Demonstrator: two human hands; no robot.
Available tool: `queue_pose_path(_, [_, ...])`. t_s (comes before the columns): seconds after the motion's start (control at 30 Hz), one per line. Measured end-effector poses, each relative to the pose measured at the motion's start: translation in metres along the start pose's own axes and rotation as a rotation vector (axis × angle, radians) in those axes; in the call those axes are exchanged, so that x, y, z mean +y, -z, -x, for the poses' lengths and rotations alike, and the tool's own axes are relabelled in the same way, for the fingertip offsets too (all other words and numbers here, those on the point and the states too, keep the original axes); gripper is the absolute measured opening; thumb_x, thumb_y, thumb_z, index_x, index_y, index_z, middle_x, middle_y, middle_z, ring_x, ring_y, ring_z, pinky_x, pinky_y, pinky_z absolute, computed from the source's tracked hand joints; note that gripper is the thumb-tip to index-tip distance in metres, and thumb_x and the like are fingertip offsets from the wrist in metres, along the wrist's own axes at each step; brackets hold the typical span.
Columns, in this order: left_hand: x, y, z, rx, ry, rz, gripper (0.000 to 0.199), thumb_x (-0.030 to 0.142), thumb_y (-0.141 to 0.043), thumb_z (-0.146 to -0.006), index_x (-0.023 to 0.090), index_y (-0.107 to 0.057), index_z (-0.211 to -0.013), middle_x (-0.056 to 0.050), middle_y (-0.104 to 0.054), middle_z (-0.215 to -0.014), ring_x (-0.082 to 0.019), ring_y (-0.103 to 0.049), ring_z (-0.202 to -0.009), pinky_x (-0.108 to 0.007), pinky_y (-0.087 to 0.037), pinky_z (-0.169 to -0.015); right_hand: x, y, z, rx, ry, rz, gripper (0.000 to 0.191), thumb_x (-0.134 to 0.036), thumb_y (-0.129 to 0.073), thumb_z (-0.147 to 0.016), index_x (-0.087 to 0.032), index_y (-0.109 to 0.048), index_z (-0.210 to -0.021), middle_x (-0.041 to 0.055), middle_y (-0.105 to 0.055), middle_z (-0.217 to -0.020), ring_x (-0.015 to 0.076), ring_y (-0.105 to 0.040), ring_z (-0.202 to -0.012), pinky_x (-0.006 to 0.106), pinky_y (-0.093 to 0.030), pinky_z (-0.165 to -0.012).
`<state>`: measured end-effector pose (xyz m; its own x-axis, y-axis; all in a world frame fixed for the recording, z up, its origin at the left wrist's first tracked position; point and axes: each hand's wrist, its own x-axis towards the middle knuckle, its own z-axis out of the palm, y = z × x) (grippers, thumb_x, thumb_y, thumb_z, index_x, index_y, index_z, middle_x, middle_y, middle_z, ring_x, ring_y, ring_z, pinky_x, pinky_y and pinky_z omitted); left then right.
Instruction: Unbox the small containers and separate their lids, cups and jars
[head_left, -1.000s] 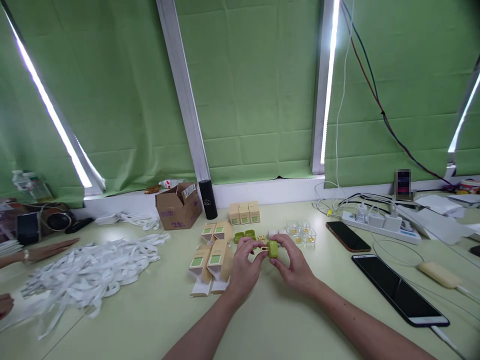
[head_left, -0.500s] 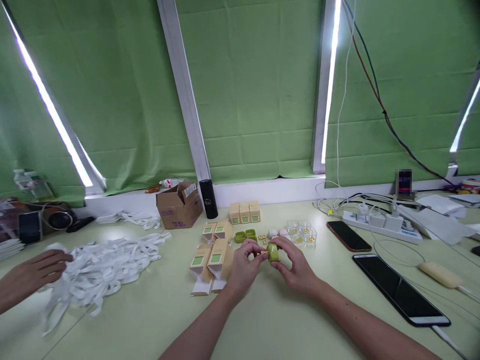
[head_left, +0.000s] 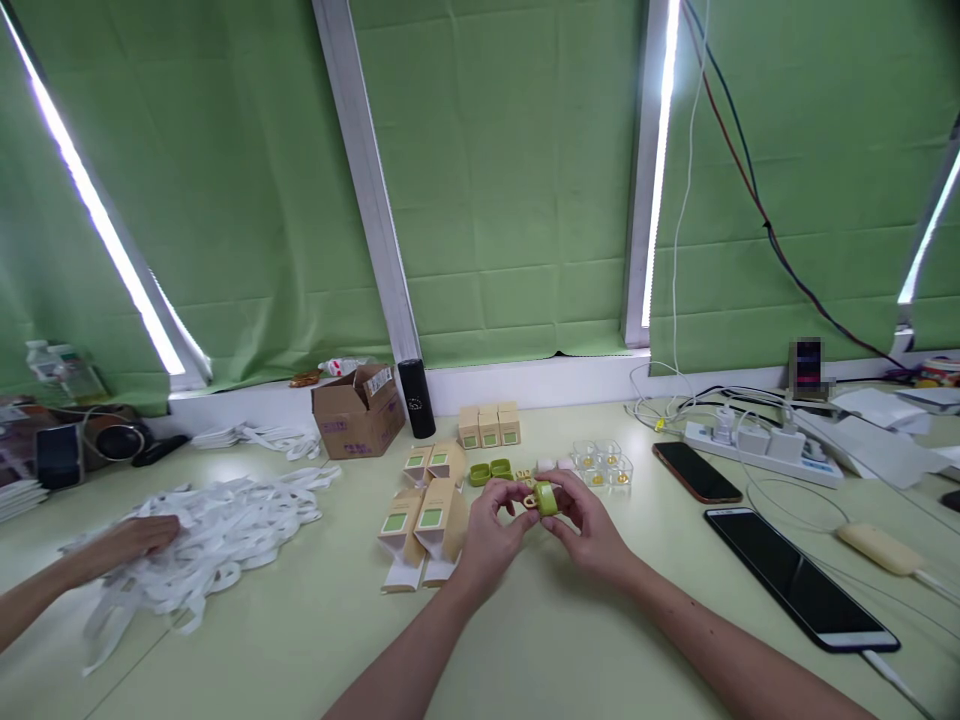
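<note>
Carton point(head_left: 358, 420) stands back, seemingly to spare your working space. Nearer and right of it, your left hand point(head_left: 491, 535) and right hand point(head_left: 596, 530) nearly meet. Between them, your right fingers pinch the green case point(head_left: 548, 499), your left its small ring point(head_left: 529, 501), apparently steadying both.

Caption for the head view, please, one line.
Two hands hold a small green case over a table, near open cartons and white straps.
</note>
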<state>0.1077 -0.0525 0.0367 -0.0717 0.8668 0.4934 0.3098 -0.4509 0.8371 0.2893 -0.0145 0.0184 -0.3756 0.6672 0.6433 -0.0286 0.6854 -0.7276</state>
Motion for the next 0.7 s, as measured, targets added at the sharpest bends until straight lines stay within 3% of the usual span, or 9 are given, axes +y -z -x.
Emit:
queue_pose_path(0.17, [0.0023, 0.0033, 0.0017, -0.005, -0.042, -0.130, 0.029, 0.026, -0.072, -0.083, 0.022, -0.070, -0.112, -0.008, -0.066, -0.109, -0.023, -0.062, -0.101, -0.037, -0.051, -0.087, -0.0021, 0.0017, -0.0037, -0.008, -0.014, -0.062, 0.044, -0.032, -0.062, -0.095, -0.031, -0.057, -0.139, 0.0099, -0.056, -0.124, 0.0200, -0.063, -0.093, 0.035, -0.058, -0.083])
queue_pose_path(0.33, [0.0079, 0.0055, 0.0016, -0.004, -0.037, -0.182, 0.029, 0.035, -0.070, -0.088, 0.025, -0.070, -0.115, -0.009, -0.066, -0.115, -0.027, -0.056, -0.118, -0.043, -0.049, -0.098, -0.0059, 0.0030, -0.0044, 0.006, 0.004, 0.077, 0.044, -0.032, -0.056, -0.099, -0.034, -0.056, -0.143, 0.0104, -0.056, -0.126, 0.0247, -0.060, -0.115, 0.038, -0.057, -0.091])
queue_pose_path(0.5, [0.0067, 0.0011, 0.0029, -0.010, -0.019, -0.164, 0.044, 0.020, -0.076, -0.080, 0.029, -0.068, -0.123, -0.007, -0.065, -0.122, -0.028, -0.050, -0.127, -0.045, -0.046, -0.105, -0.0032, 0.0030, -0.0016, 0.038, 0.048, 0.189, 0.056, -0.020, -0.059, -0.092, -0.034, -0.049, -0.145, 0.0098, -0.060, -0.134, 0.0276, -0.059, -0.120, 0.042, -0.057, -0.091])
queue_pose_path(0.7, [0.0044, -0.0012, 0.0019, -0.003, -0.064, -0.179, 0.047, 0.013, -0.076, -0.078, 0.030, -0.070, -0.121, -0.006, -0.068, -0.121, -0.029, -0.046, -0.128, -0.048, -0.043, -0.110, -0.0013, 0.0012, -0.0011, 0.034, 0.132, 0.257, 0.052, -0.015, -0.057, -0.092, -0.031, -0.049, -0.141, 0.0105, -0.063, -0.133, 0.0281, -0.059, -0.122, 0.046, -0.055, -0.096])
